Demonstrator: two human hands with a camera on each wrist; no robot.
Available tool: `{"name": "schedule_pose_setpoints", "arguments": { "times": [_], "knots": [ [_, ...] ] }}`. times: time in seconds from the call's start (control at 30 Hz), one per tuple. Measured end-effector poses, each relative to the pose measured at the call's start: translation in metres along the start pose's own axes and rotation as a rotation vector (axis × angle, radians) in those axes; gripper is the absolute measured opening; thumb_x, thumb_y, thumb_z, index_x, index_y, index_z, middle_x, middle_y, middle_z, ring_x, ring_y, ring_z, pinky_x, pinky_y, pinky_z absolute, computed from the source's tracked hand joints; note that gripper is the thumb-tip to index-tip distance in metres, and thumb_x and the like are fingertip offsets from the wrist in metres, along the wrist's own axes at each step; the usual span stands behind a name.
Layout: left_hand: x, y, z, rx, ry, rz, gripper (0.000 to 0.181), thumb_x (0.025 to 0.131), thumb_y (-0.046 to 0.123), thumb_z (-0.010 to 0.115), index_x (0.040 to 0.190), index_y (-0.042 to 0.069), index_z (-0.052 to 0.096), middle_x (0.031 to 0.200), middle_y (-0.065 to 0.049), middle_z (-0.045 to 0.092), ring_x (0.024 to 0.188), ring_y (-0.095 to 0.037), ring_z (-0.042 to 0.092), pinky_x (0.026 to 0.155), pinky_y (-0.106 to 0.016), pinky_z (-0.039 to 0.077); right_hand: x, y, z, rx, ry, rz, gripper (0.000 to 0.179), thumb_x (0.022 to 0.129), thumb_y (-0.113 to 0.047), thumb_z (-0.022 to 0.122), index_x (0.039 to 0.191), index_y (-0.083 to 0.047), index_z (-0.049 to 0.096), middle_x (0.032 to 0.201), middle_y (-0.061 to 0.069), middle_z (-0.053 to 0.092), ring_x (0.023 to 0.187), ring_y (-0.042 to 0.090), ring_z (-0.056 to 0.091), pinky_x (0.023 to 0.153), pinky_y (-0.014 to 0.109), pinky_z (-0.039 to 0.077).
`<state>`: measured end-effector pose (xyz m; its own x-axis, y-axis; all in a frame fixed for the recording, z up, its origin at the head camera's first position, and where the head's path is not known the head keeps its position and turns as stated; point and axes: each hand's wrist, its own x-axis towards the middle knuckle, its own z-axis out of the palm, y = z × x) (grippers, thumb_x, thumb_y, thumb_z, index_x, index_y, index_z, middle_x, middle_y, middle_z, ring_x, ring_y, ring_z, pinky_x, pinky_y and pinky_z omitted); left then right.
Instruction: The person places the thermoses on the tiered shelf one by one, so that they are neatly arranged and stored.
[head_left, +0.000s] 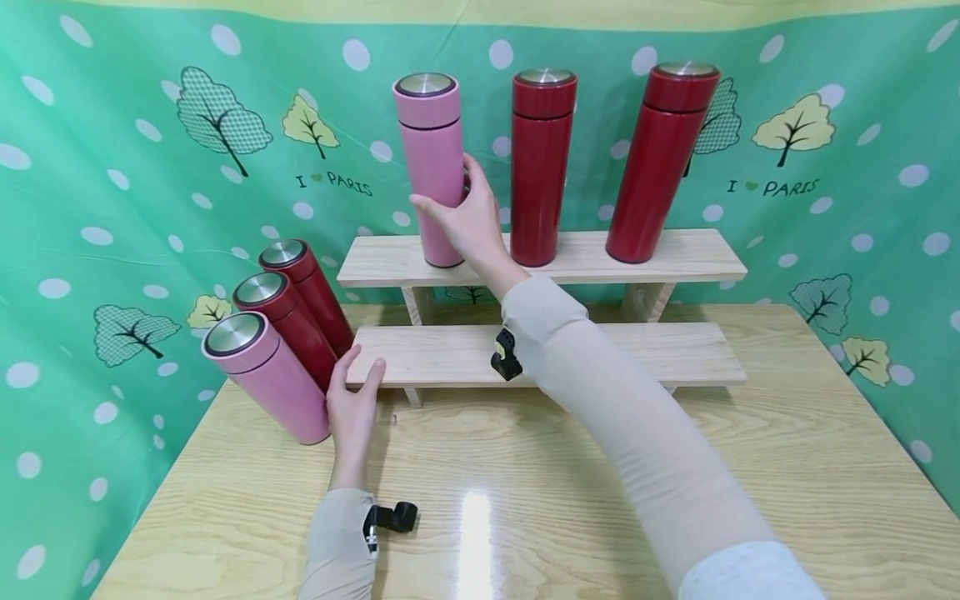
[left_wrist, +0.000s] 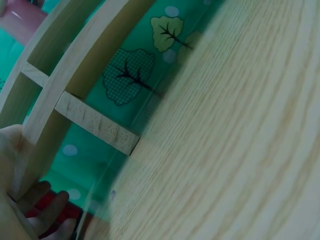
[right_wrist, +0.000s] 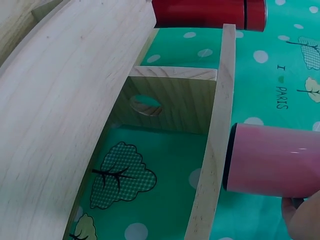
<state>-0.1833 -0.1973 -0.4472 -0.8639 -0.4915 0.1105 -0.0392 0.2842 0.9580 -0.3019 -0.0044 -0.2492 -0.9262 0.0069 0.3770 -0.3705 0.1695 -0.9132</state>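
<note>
My right hand [head_left: 474, 223] grips a pink thermos [head_left: 432, 158] by its lower body, at the left end of the upper wooden shelf [head_left: 585, 250]. The thermos stands upright, and in the right wrist view its dark base is right at the shelf board's edge. Lower down, my left hand [head_left: 351, 417] holds the left end of the lower shelf [head_left: 405, 357]. The left wrist view shows the thumb on one face of that board and fingers [left_wrist: 47, 202] curled around the other. Close beside the left hand, another pink thermos [head_left: 288, 387] stands on the table.
Two dark red thermoses, one in the middle [head_left: 538, 183] and one at the right [head_left: 660, 167], stand on the upper shelf. At the table's left, two more red ones [head_left: 296, 321] line up behind the pink thermos. A green printed cloth [head_left: 247, 200] encloses the table [head_left: 562, 492].
</note>
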Motion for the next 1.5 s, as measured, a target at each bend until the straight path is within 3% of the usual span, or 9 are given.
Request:
{"name": "schedule_pose_setpoints", "arguments": {
  "times": [0.3, 0.6, 0.93, 1.23, 1.5],
  "knots": [
    [0.0, 0.0, -0.001, 0.003, 0.001, -0.005, 0.056, 0.09, 0.042, 0.072, 0.14, 0.023, 0.057, 0.151, -0.005, 0.044, 0.143, -0.024, 0.032, 0.116, -0.048, 0.023, 0.003, -0.001, 0.002, -0.044, -0.025, 0.04, 0.085, 0.084, -0.039, 0.079, 0.153, -0.022, 0.031, 0.141, -0.003, 0.05, 0.121, 0.01, 0.051, 0.1, 0.031, 0.044],
    [0.0, -0.001, 0.0, 0.0, -0.014, -0.005, 0.057, 0.09, 0.044, 0.071, 0.141, 0.023, 0.056, 0.152, -0.005, 0.043, 0.143, -0.024, 0.031, 0.116, -0.049, 0.023, 0.004, 0.004, 0.0, -0.046, -0.061, 0.018, 0.086, 0.086, -0.04, 0.077, 0.155, -0.021, 0.029, 0.142, -0.002, 0.049, 0.122, 0.011, 0.05, 0.1, 0.031, 0.044],
    [0.0, -0.001, 0.0, 0.004, -0.004, -0.001, 0.056, 0.09, 0.044, 0.071, 0.14, 0.023, 0.056, 0.151, -0.004, 0.044, 0.143, -0.024, 0.032, 0.115, -0.049, 0.024, 0.003, 0.001, -0.001, -0.027, -0.072, 0.049, 0.093, 0.086, -0.029, 0.079, 0.158, -0.019, 0.021, 0.149, 0.003, 0.044, 0.13, 0.012, 0.046, 0.105, 0.028, 0.041],
    [0.0, 0.0, 0.0, -0.002, -0.007, -0.003, 0.056, 0.09, 0.045, 0.071, 0.14, 0.024, 0.056, 0.151, -0.003, 0.044, 0.143, -0.022, 0.031, 0.116, -0.049, 0.022, -0.01, 0.012, -0.011, -0.011, -0.092, 0.063, 0.093, 0.088, -0.027, 0.078, 0.159, -0.017, 0.019, 0.157, 0.007, 0.035, 0.139, 0.015, 0.039, 0.108, 0.03, 0.04],
    [-0.001, 0.001, 0.0, -0.006, -0.003, 0.0, 0.056, 0.09, 0.043, 0.071, 0.14, 0.022, 0.056, 0.151, -0.004, 0.045, 0.142, -0.023, 0.032, 0.116, -0.047, 0.022, -0.028, 0.025, -0.025, 0.038, -0.123, 0.066, 0.086, 0.088, -0.021, 0.078, 0.157, -0.016, 0.027, 0.155, 0.009, 0.038, 0.138, 0.015, 0.041, 0.109, 0.033, 0.039]
  ]
}}
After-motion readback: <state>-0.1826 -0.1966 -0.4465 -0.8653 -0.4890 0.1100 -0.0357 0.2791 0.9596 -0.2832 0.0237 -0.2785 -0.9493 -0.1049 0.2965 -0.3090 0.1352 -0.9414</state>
